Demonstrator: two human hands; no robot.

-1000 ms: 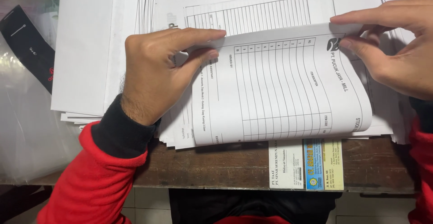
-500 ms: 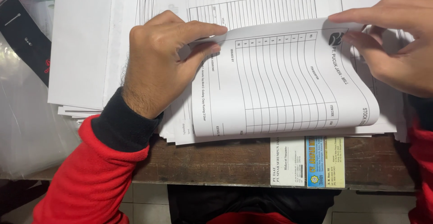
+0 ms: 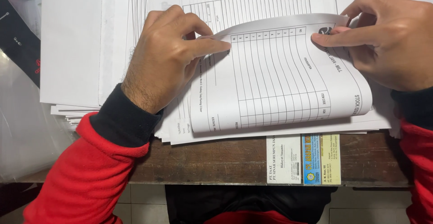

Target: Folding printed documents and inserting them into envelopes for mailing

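A white printed form sheet (image 3: 279,84) with a ruled table curls up off a stack of like forms (image 3: 252,3) on a wooden desk. My left hand (image 3: 169,57) pinches the sheet's far left corner between thumb and fingers. My right hand (image 3: 388,39) pinches its far right corner, with the index finger laid across the top of the sheet. Both sleeves are red with black cuffs. The near edge of the sheet still lies on the stack.
A second pile of blank white paper (image 3: 72,43) lies at the left. Clear plastic wrap (image 3: 22,129) and a black strip (image 3: 18,39) sit at the far left. Several small cards or labels (image 3: 302,158) rest on the brown desk edge (image 3: 212,161).
Both hands have closed in on the sheet's far corners; the right hand moved left and now pinches it, and the far edge has curled higher toward me.
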